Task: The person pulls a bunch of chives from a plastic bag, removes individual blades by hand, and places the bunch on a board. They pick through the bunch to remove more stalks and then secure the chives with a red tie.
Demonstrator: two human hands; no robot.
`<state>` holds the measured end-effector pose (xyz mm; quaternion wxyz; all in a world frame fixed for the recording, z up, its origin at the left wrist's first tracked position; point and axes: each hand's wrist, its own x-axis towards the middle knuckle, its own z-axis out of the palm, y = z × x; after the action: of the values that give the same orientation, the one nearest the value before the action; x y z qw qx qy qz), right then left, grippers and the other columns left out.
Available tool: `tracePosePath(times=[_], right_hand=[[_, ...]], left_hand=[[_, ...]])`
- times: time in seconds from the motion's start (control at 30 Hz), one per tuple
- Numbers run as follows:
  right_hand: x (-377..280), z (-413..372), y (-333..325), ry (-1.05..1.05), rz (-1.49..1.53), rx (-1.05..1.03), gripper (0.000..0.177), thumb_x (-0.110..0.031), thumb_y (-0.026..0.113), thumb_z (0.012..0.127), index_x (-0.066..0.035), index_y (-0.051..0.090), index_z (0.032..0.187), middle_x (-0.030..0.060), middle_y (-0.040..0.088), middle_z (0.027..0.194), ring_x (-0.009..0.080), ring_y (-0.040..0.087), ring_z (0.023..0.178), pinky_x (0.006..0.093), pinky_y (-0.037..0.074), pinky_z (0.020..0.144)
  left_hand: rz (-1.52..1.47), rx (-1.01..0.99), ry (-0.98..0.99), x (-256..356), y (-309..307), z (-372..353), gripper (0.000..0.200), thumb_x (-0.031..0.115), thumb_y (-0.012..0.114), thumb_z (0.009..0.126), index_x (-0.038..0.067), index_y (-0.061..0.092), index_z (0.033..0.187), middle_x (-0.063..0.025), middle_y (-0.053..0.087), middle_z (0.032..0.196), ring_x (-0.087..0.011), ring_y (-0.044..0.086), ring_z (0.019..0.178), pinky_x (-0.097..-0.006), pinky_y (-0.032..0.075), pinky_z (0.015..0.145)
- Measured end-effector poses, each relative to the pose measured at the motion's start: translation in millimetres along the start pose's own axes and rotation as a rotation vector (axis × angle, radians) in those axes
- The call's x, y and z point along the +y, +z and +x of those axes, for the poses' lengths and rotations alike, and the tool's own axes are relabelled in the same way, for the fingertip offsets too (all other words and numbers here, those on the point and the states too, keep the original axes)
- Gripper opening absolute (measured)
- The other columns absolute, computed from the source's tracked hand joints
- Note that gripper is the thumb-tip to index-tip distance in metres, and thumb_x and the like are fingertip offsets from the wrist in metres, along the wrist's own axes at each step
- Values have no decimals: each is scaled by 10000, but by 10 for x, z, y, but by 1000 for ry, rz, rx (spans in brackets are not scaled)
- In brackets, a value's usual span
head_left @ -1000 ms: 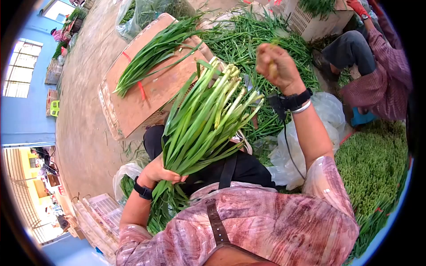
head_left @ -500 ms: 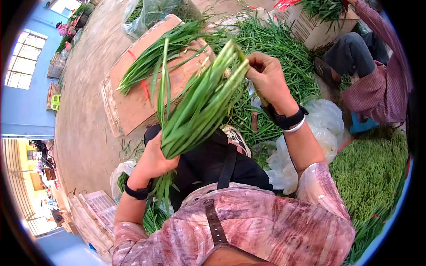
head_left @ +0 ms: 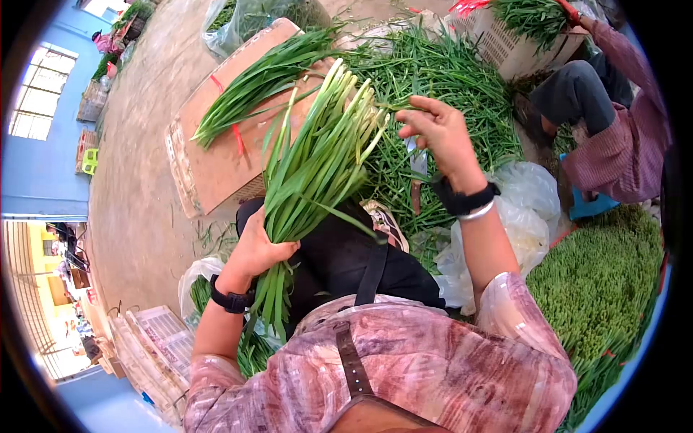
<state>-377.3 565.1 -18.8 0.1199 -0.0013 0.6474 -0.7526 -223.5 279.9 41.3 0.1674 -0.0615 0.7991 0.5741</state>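
Observation:
My left hand (head_left: pixel 261 247) is wrapped round a bunch of long green leafy stalks (head_left: pixel 314 162), whose pale ends fan out up and to the right. My right hand (head_left: pixel 438 132) is just right of those pale ends, its fingers apart and bent; a thin green strand lies near its fingertips. Another green bunch (head_left: pixel 263 83) lies on a cardboard-topped box (head_left: pixel 209 169), with red ties (head_left: pixel 239 137) beside and under it. A knife (head_left: pixel 416 177) rests on the loose green heap (head_left: pixel 462 86) below my right hand.
A person (head_left: pixel 613 137) sits at the right, near a crate (head_left: pixel 498 43) bearing greens. Clear plastic bags (head_left: pixel 530 209) lie right of my knees. Dense upright green stalks (head_left: pixel 599 281) fill the lower right. A plastic-wrapped bundle (head_left: pixel 271 22) stands at the top.
My right hand has come away from the stalk ends and opened. The bunch in my left hand has spread and turned more upright. The other person's hand has shifted over the crate's greens.

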Motion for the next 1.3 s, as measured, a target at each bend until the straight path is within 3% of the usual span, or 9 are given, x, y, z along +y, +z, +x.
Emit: tracePosePath(times=[0.1, 0.23, 0.47, 0.7, 0.87, 0.93, 1.07, 1.17, 1.3], right_hand=[[18, -79, 356, -147, 118, 22, 432, -104, 707, 783, 129, 511, 1091, 93, 637, 782, 112, 597, 618, 225, 483, 541], [71, -58, 583, 46, -63, -239, 281, -101, 666, 790, 67, 573, 996, 64, 613, 731, 91, 547, 543, 209, 418, 486], [211, 135, 356, 300, 315, -325, 94, -64, 617, 833, -2, 595, 900, 1, 539, 660, 30, 382, 437, 183, 290, 385], [260, 357, -358, -87, 1323, -192, 123, -104, 580, 890, -24, 581, 983, -18, 511, 731, 42, 355, 449, 222, 301, 406], [256, -81, 30, 117, 97, -256, 153, -130, 621, 852, -48, 639, 980, 2, 623, 768, 53, 545, 572, 185, 426, 515], [272, -379, 463, 64, -72, -431, 296, -150, 705, 783, 2, 620, 1022, 47, 651, 879, 129, 617, 765, 262, 506, 696], [376, -635, 853, -154, -399, -466, 215, -148, 658, 831, 26, 632, 955, 60, 624, 758, 115, 584, 698, 256, 490, 635], [35, -695, 615, 258, -34, -745, 167, -127, 567, 898, 19, 645, 924, 5, 566, 648, 69, 523, 585, 219, 431, 537], [-191, -568, -125, 181, 148, -569, 183, -91, 520, 909, 34, 650, 940, -6, 554, 617, 33, 480, 508, 177, 368, 447]], left_hand=[[-2, -13, 14, -14, -2, 51, 362, 49, 643, 675, -22, 521, 1008, -3, 579, 785, -68, 526, 689, -238, 462, 627], [-8, -33, 1, 12, 31, 63, 381, 79, 649, 656, -20, 513, 998, -8, 573, 780, -74, 523, 675, -239, 457, 616], [-155, -103, -74, -101, -85, 30, 469, 92, 674, 628, -11, 506, 1053, -42, 599, 777, -103, 560, 654, -233, 459, 584], [-303, -215, -198, -286, -212, 54, 560, 110, 712, 615, -2, 495, 1119, -67, 618, 787, -108, 571, 640, -224, 452, 540], [-301, -132, -138, -162, -134, 55, 551, 119, 704, 621, -10, 496, 1115, -58, 606, 802, -109, 570, 645, -228, 455, 543], [-245, -67, -89, -106, -60, 73, 540, 104, 685, 613, -6, 508, 1111, -55, 604, 770, -104, 546, 609, -233, 440, 545], [-83, -19, 8, -62, -53, 82, 514, 65, 649, 656, -12, 496, 1140, -23, 595, 865, -75, 547, 719, -235, 468, 664], [48, 42, 59, -38, -109, 60, 509, 77, 658, 654, -16, 500, 1130, -25, 598, 879, -77, 538, 754, -242, 464, 695], [123, 92, 121, 30, -114, -11, 504, 100, 676, 649, -19, 511, 1110, -47, 611, 903, -102, 536, 819, -266, 455, 755]])
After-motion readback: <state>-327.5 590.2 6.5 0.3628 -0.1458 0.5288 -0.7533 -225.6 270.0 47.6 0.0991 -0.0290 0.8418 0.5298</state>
